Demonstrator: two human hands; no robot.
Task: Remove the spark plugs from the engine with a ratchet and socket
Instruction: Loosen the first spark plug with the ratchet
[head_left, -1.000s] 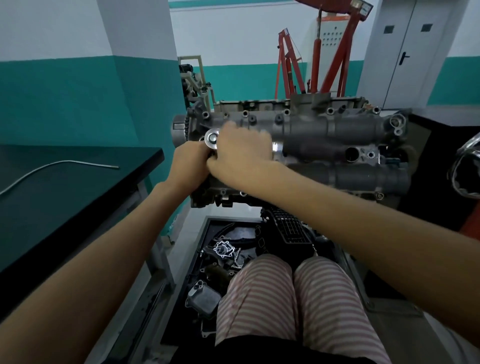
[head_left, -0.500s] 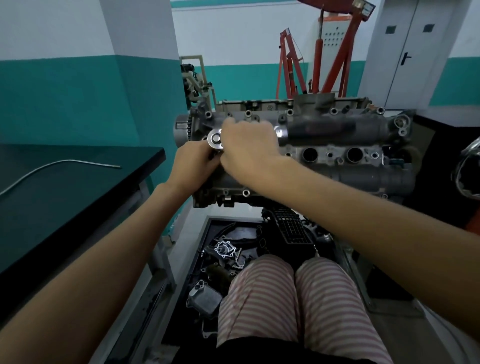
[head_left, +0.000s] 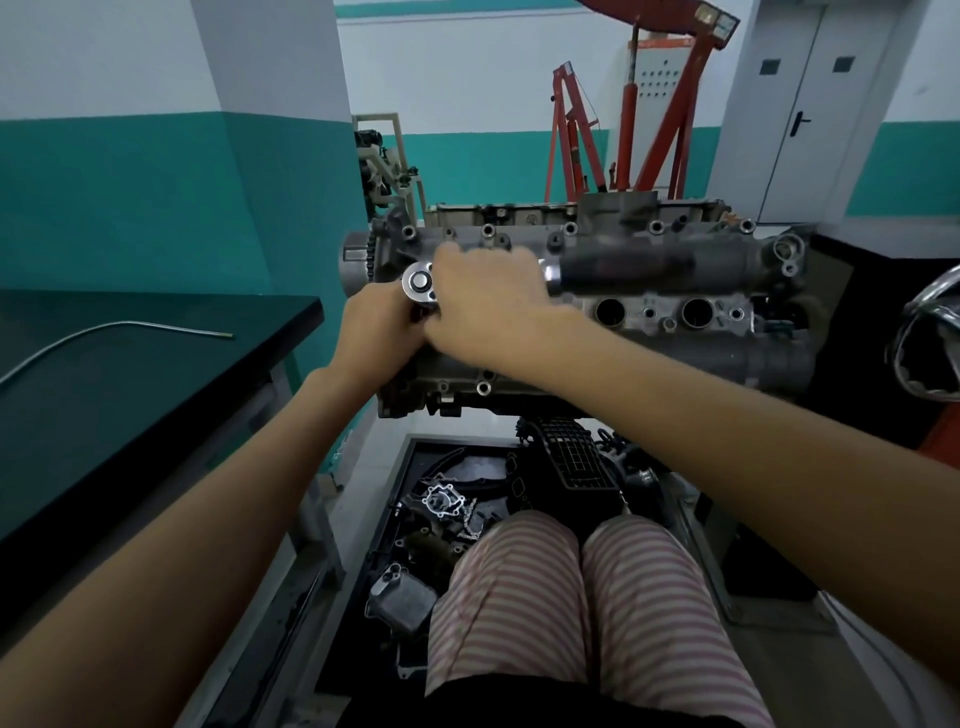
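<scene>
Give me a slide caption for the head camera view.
Both hands work a ratchet at the engine's left end.

Both hands on ratchet (head_left: 422, 283) over engine (head_left: 675, 322): right hand (head_left: 485, 306) grips handle, left hand (head_left: 376, 332) holds below head.

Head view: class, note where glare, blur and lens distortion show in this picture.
Head view: glare sits on the round chrome ratchet head and the shiny chrome ring at the right edge; the right hand looks slightly soft; wide-angle distortion bends the white double door, and both forearms loom large.
</scene>
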